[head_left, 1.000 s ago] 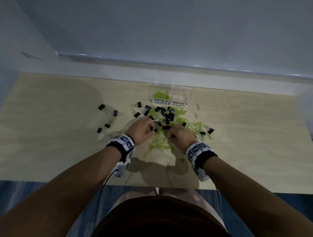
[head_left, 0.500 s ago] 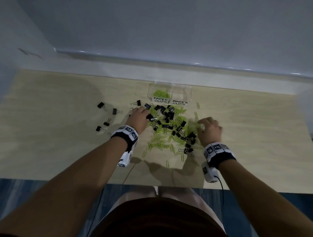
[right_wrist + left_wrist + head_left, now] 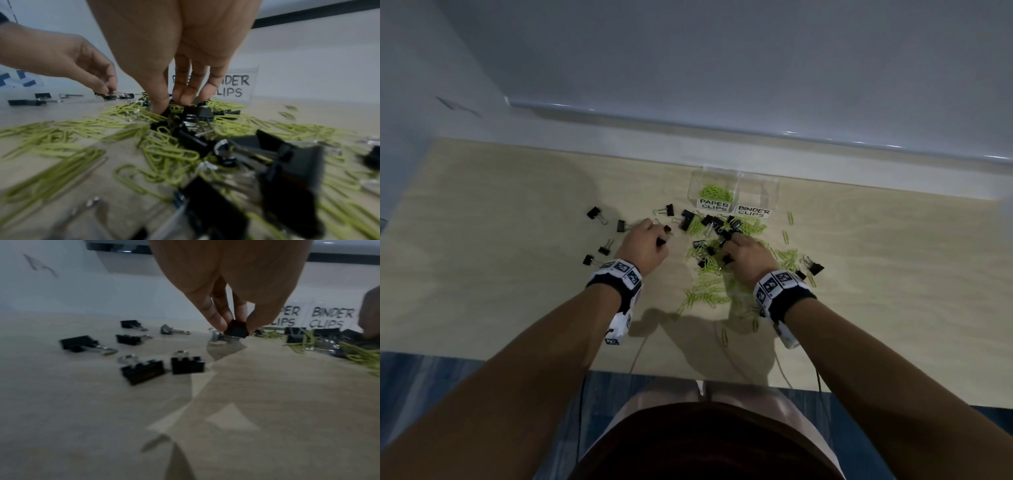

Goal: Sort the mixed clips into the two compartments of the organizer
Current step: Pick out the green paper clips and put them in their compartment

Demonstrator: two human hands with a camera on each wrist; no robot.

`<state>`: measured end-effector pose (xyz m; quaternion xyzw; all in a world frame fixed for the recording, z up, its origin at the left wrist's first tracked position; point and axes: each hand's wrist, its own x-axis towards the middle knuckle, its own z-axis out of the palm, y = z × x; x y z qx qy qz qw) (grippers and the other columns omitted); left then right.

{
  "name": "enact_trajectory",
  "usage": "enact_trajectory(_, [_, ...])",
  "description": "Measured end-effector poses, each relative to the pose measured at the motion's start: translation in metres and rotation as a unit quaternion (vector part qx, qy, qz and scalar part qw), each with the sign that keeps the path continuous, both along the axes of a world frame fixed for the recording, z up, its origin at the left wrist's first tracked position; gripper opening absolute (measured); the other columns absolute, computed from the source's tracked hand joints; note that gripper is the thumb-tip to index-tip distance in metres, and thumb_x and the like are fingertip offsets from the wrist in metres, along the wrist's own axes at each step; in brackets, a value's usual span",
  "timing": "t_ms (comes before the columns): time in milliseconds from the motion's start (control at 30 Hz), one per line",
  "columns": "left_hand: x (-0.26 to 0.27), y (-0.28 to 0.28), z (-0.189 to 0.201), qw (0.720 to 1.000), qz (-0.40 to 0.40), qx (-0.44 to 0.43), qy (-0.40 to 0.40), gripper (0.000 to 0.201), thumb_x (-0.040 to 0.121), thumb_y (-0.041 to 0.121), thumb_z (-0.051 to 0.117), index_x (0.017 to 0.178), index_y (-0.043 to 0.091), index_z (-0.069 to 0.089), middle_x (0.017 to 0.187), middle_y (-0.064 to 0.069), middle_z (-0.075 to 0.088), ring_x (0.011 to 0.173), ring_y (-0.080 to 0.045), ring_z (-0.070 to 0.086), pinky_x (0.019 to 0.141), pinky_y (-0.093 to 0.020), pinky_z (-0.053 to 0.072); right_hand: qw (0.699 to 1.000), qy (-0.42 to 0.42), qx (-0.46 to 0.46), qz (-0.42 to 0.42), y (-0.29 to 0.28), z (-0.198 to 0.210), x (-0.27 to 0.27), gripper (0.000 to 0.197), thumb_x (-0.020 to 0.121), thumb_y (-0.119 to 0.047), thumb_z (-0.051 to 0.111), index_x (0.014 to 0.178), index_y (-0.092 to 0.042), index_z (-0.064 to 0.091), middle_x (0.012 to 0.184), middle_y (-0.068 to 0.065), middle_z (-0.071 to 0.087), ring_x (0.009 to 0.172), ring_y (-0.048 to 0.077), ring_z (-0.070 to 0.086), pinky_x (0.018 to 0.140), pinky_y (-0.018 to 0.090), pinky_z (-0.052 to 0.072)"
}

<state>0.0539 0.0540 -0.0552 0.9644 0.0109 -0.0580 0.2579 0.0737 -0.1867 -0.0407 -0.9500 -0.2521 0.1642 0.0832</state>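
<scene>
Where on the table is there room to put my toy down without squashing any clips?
The table is bare on the far right, past the last binder clip. The far left, beyond the scattered binder clips, is bare too. The middle is crowded: the pile of paper clips lies under both hands, in front of the organizer.

Matt pale wood-grain table (image 3: pixel 517 260), clear glossy plastic organizer (image 3: pixel 756 186), black binder clips (image 3: pixel 188 365) with shiny metal handles.
</scene>
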Motion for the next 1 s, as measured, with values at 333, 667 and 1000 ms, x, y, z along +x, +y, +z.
enact_trajectory(333, [0.0,-0.028,0.01,0.996,-0.081,0.012,0.023,0.031,0.087,0.014,0.051,0.117,0.01,0.057,0.122,-0.008,0.049,0.114,-0.026,0.044,0.099,-0.04,0.042,0.991,-0.023,0.134,-0.018,-0.031,0.009,-0.013,0.008,0.079,-0.008,0.066,0.084,-0.01,0.059,0.081,0.004,0.062,0.073,0.024,0.057,0.062,0.029,0.045])
enact_trajectory(667, [0.021,-0.058,0.005,0.971,-0.22,0.042,0.083,0.06,0.081,-0.011,0.05,0.132,0.021,0.048,0.142,0.0,0.043,0.128,-0.025,0.033,0.103,-0.037,0.033,0.899,-0.049,0.147,-0.41,-0.133,0.001,-0.031,0.016,0.079,-0.023,0.071,0.086,-0.013,0.061,0.085,0.008,0.069,0.082,0.029,0.063,0.071,0.039,0.054])
enact_trajectory(1000, [0.018,-0.044,0.001,0.983,-0.165,0.005,0.076,0.02,0.086,0.013,0.061,0.106,0.011,0.056,0.117,-0.005,0.052,0.11,-0.023,0.048,0.091,-0.039,0.044,0.985,-0.08,0.086,-0.124,-0.036,0.01,-0.015,0.023,0.081,-0.014,0.063,0.101,-0.024,0.066,0.103,-0.002,0.06,0.098,0.021,0.053,0.092,0.043,0.041])
